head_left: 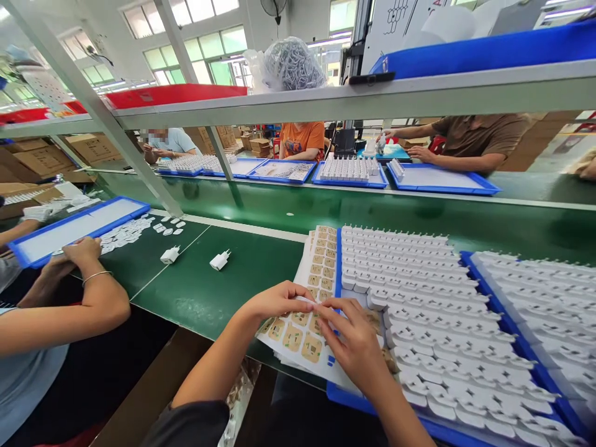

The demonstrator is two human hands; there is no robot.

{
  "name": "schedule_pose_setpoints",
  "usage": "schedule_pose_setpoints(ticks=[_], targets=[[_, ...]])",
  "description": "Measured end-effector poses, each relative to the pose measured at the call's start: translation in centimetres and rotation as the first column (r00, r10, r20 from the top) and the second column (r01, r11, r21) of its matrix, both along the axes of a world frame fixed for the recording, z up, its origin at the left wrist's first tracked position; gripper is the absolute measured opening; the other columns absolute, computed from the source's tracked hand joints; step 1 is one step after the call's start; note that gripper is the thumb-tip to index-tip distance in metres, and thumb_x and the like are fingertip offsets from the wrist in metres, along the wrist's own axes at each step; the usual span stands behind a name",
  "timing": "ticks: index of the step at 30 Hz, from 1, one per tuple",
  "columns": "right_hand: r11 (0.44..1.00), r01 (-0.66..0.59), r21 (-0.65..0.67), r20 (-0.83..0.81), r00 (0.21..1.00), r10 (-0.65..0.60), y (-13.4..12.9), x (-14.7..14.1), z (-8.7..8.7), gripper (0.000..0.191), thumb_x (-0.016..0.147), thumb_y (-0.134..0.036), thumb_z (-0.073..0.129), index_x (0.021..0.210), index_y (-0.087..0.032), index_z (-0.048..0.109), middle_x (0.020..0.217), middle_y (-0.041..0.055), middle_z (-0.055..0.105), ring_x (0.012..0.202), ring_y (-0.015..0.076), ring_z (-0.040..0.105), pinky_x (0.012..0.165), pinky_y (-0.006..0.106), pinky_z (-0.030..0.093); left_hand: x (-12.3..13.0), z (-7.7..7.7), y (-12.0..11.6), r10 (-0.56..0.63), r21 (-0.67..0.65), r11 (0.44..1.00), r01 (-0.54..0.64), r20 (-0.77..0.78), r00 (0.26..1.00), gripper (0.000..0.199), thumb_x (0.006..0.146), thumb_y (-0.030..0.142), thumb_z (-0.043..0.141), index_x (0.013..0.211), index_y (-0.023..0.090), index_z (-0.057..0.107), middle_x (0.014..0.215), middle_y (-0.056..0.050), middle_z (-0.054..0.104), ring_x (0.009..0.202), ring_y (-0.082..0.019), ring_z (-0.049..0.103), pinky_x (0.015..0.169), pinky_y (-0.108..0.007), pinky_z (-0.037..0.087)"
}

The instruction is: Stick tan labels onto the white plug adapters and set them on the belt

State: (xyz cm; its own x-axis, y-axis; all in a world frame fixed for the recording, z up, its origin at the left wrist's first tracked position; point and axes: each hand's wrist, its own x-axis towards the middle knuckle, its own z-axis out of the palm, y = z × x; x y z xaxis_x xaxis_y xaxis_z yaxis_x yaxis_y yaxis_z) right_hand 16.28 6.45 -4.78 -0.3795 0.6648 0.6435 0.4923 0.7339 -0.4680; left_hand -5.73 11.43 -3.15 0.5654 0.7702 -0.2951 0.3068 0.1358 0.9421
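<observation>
My left hand (284, 301) and my right hand (347, 329) meet above sheets of tan square stickers (292, 338). Thumbs and fingertips are pinched together where the hands touch, and what lies between them is too small to make out. The sticker sheets lie on the green table, overlapping the left edge of a blue tray (339, 261). Rows of white plug adapters (433, 310) fill much of that tray, right of my right hand. Two loose white adapters, one (220, 260) nearer my hands and one (170, 254) farther left, rest on the green surface.
At the left, a co-worker's hands (81, 254) are beside a blue-rimmed tray (79, 230) and scattered white pieces (125, 233). A second tray of adapters (540, 316) stands at the right. A metal shelf (298, 96) crosses above; people sit beyond the conveyor (279, 208).
</observation>
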Motion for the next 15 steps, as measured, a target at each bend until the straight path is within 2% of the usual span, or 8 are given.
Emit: schedule_pose_setpoints(ticks=[3,9,12,15], targets=[[0.998,0.023,0.067,0.017,1.000,-0.024,0.00,-0.16,-0.41,0.027,0.097,-0.014,0.054,0.118,-0.025,0.067,0.104,0.0073,0.067,0.096,0.0221,0.063,0.083,0.039,0.055,0.12,-0.34,0.06,0.009,-0.002,1.000,-0.009,-0.003,1.000,0.046,0.077,0.056,0.071,0.091,0.012,0.072,0.059,0.006,0.045,0.047,-0.005,0.027,0.045,-0.023,0.018],[0.985,0.045,0.166,0.067,0.996,-0.057,-0.01,-0.38,-0.80,0.014,0.097,-0.013,0.054,0.099,-0.020,0.066,0.101,0.0084,0.070,0.093,0.0242,0.062,0.081,0.040,0.053,0.58,-0.68,0.15,-0.015,0.006,1.000,0.015,-0.031,0.999,0.048,0.076,0.059,0.070,0.091,0.013,0.072,0.057,0.007,0.043,0.047,-0.005,0.028,0.045,-0.023,0.019],[0.980,-0.005,0.198,0.059,0.998,-0.007,-0.15,-0.30,-0.79,0.013,0.097,-0.010,0.053,0.099,-0.019,0.063,0.100,0.0082,0.070,0.092,0.0239,0.063,0.081,0.039,0.052,0.63,-0.66,0.27,-0.021,0.027,0.999,0.023,-0.062,0.998,0.050,0.076,0.060,0.070,0.090,0.012,0.072,0.055,0.007,0.041,0.047,-0.005,0.026,0.044,-0.023,0.018],[0.982,-0.077,0.174,0.007,0.997,0.077,-0.47,0.09,-0.58,0.014,0.096,-0.008,0.054,0.101,-0.019,0.061,0.097,0.0067,0.070,0.090,0.0221,0.063,0.080,0.036,0.052,0.34,-0.60,0.59,-0.024,0.069,0.997,0.031,-0.106,0.994,0.051,0.077,0.060,0.068,0.092,0.012,0.072,0.056,0.007,0.041,0.047,-0.006,0.025,0.044,-0.023,0.018]])
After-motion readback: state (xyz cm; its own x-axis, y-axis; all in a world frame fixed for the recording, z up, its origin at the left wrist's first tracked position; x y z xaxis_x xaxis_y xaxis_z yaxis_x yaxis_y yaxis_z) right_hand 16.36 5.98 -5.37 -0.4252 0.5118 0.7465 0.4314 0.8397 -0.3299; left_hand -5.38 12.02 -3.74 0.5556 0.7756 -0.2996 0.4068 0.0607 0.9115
